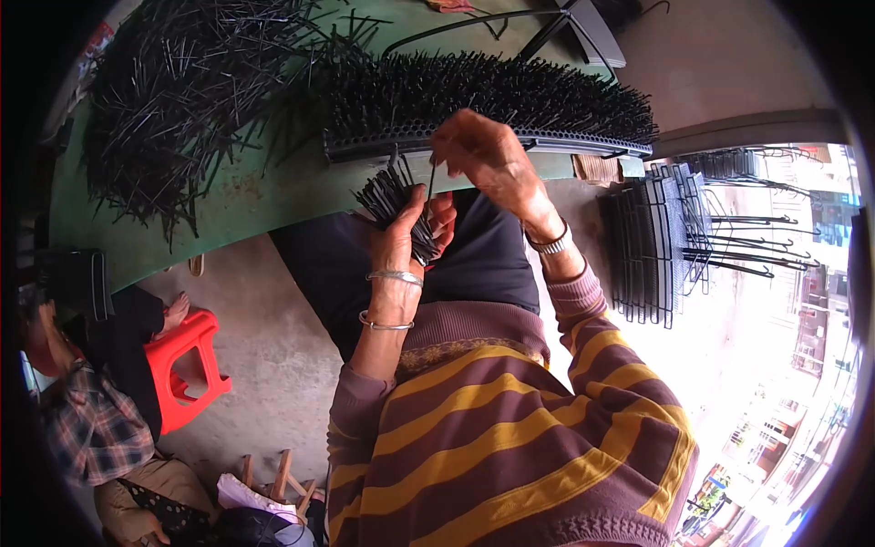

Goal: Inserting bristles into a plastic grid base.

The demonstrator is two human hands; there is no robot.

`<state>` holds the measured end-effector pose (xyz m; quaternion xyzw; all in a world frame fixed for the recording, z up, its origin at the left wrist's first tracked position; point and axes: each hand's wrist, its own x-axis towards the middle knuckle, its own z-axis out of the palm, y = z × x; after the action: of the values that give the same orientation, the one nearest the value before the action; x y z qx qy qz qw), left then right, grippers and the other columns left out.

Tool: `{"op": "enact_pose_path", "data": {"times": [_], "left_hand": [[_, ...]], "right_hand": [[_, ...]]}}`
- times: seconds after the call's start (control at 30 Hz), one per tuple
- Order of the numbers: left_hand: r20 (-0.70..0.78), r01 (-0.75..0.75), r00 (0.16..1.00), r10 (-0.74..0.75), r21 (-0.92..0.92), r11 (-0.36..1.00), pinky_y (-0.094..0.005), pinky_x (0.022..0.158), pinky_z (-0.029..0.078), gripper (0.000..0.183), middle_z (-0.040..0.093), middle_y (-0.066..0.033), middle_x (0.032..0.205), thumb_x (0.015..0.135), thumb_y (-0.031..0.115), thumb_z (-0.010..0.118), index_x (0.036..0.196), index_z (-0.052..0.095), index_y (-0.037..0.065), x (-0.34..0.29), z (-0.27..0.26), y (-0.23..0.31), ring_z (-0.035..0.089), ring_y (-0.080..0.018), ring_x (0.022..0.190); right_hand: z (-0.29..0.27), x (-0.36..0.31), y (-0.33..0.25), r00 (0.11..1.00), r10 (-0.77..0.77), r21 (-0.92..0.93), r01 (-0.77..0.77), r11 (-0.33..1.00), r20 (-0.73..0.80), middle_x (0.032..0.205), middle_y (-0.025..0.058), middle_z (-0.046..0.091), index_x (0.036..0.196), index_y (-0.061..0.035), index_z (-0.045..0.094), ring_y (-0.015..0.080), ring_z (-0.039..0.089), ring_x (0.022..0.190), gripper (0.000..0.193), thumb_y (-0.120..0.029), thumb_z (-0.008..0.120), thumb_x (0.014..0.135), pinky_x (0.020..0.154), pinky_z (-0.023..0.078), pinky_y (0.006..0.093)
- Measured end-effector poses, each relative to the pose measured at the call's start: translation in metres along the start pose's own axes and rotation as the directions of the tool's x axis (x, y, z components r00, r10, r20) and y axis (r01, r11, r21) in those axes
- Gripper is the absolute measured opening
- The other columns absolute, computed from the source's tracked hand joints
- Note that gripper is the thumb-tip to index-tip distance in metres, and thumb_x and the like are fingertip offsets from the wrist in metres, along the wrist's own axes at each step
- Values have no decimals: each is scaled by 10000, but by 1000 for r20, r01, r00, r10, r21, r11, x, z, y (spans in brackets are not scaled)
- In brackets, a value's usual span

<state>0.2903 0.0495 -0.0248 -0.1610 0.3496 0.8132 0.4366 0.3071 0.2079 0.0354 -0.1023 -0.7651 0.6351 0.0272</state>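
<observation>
My left hand [397, 239] is closed round a bundle of thin black rods [386, 193], their ends fanning out toward the table. Just above it, my right hand [492, 166] pinches one thin black rod [432, 177] between thumb and finger; the rod hangs down close to the left thumb. Right behind the right hand, at the table's near edge, lies a long black perforated rack [583, 146]. Its holes are densely filled with upright black rods [483, 91]. The right fingertips partly cover the rack's front edge, and I cannot tell whether they touch it.
A large loose heap of black rods [182, 100] covers the left of the green table [246, 196]. Several wire racks with long hooks [652, 242] stand at the right. On the left, a person in a plaid shirt [100, 419] is near a red plastic stool [193, 365].
</observation>
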Motion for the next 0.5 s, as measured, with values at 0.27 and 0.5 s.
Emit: {"op": "enact_pose_path", "data": {"times": [0.27, 0.5], "left_hand": [[-51, -32, 998, 31, -11, 999, -292, 499, 518, 213, 658, -85, 734, 839, 218, 696, 918, 648, 25, -5, 14, -1, 624, -162, 597], [-1, -73, 997, 73, -46, 996, -245, 414, 336, 217, 566, -49, 628, 840, 198, 695, 808, 631, -7, -2, 4, -5, 446, -105, 464]], "right_hand": [[-5, 33, 18, 690, -570, -572, 269, 775, -447, 721, 32, 619, 924, -33, 560, 85, 568, 604, 73, -10, 595, 865, 542, 461, 228], [-1, 38, 15, 715, -566, -555, 296, 778, -411, 726, 34, 604, 908, -53, 577, 98, 563, 603, 64, -16, 598, 861, 538, 457, 238]]}}
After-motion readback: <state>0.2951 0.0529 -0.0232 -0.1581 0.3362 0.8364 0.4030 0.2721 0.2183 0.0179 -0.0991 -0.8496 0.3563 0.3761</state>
